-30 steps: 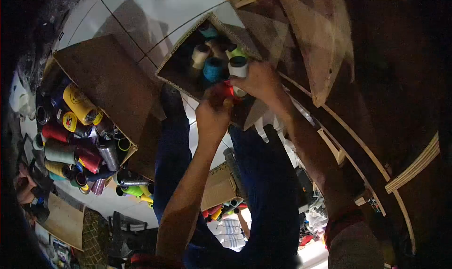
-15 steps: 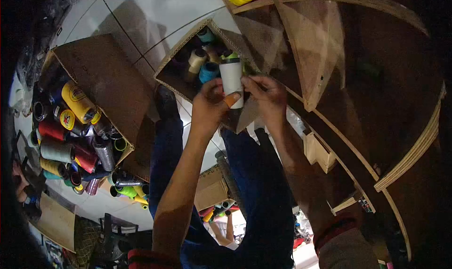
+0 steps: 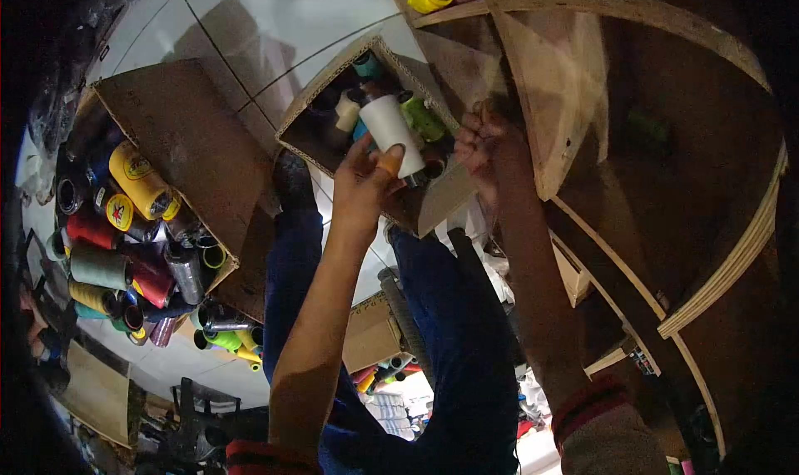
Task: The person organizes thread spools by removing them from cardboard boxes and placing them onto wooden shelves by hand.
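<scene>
One white spool (image 3: pixel 387 130) clamped between left fingers (image 3: pixel 359 153); right fingers (image 3: pixel 473 149) curled beside, hold unclear.

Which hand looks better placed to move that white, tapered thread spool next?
Probably the left hand: it holds the white, tapered thread spool over the open brown cardboard box. The right hand is apart from the spool.

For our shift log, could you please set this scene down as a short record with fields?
Left hand: fingers on a white spool
White spool: tilted, over the small open box
Right hand: fingers curled; cannot tell whether anything is held
Inside small box: several spools, one green
Picture left: larger carton, many coloured spools
Picture right: wooden structure
</scene>
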